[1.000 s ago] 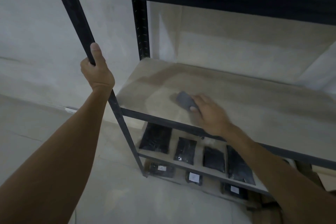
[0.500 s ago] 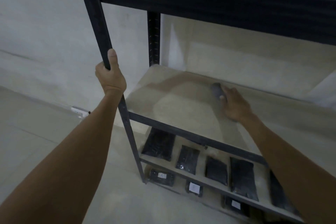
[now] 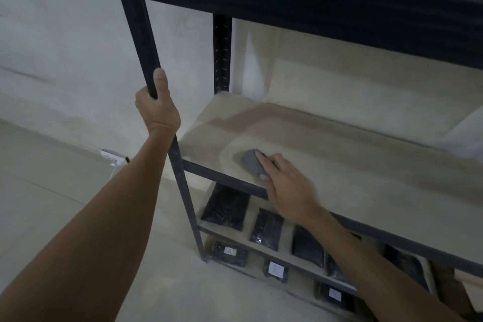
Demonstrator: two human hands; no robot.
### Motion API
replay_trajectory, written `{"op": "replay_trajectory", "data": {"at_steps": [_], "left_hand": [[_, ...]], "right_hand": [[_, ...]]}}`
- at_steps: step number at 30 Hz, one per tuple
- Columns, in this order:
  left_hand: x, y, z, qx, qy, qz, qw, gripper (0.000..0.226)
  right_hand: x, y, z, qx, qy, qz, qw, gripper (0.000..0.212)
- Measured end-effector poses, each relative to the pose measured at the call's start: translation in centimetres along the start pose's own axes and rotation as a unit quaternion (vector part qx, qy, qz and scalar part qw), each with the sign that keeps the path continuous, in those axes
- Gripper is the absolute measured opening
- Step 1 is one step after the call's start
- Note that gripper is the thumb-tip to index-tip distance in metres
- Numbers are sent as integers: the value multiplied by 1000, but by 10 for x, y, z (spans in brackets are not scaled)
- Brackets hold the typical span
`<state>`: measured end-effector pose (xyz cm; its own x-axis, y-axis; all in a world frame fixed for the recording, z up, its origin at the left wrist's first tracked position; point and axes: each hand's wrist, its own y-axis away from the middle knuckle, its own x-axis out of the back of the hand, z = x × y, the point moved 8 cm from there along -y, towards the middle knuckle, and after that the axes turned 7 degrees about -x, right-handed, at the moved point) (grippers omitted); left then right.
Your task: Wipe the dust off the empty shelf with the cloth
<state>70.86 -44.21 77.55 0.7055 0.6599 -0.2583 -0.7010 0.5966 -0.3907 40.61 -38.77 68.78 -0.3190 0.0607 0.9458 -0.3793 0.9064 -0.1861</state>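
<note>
The empty shelf (image 3: 352,154) is a pale wooden board in a dark metal rack, with curved wipe marks in the dust near its left end. A small grey cloth (image 3: 251,161) lies bunched near the shelf's front edge. My right hand (image 3: 286,185) presses flat on the cloth, fingers over its right side. My left hand (image 3: 156,107) grips the rack's front left post (image 3: 141,23), thumb pointing up along it.
A dark beam (image 3: 313,8) of the shelf above hangs over the work area. Lower shelves hold several black packets (image 3: 224,206), some with white labels. A pale wall stands behind the rack; a pale floor lies to the left.
My right hand has drawn the cloth from the back of the shelf toward the front edge and to the left. My left hand keeps its grip on the post.
</note>
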Motion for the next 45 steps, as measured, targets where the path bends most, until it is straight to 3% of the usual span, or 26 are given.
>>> {"op": "replay_trajectory", "data": {"at_steps": [2,5,7,11,14,16,19,23,27,30,32,35,39,45], "left_hand": [[-1,0,-1,-1,-10,1,1000,71],[0,-2,-1,-10,-21,1,1000,62],[1,-1,-3,-11,-16,-3,1000,61],[0,1,0,-4,-14,8,1000,57],[1,1,0,-3,-17,10,1000,55],[2,1,0,-11,-17,6,1000,54],[0,1,1,-11,-19,6,1000,53],[2,-1,-2,-5,-18,14,1000,52],[1,-2,-4,4,-19,6,1000,56],[2,-3,-3,0,-25,9,1000,56],[3,-3,-4,-5,-25,3,1000,58],[1,-2,-2,-11,-33,2,999,60],[-1,-1,0,-17,-24,-2,1000,59],[-1,-1,0,-25,-26,-8,999,66]], "right_hand": [[0,5,-19,12,-43,-22,999,53],[-12,25,-64,62,-145,-122,980,51],[-2,31,-75,80,-153,-101,980,50],[40,-24,6,0,-122,51,991,52],[33,-54,87,-112,-18,-11,993,52],[23,-50,101,-134,5,-21,991,59],[12,-42,75,-103,45,-9,994,64],[8,-21,18,-40,24,3,999,55],[-6,-2,-46,28,-34,-44,998,54],[1,2,-55,50,-121,-67,989,52],[26,-8,-32,26,-159,-45,986,53],[67,-44,45,-56,-74,17,996,55],[62,-83,145,-173,8,-39,984,59],[41,-89,156,-233,19,-31,972,51]]}}
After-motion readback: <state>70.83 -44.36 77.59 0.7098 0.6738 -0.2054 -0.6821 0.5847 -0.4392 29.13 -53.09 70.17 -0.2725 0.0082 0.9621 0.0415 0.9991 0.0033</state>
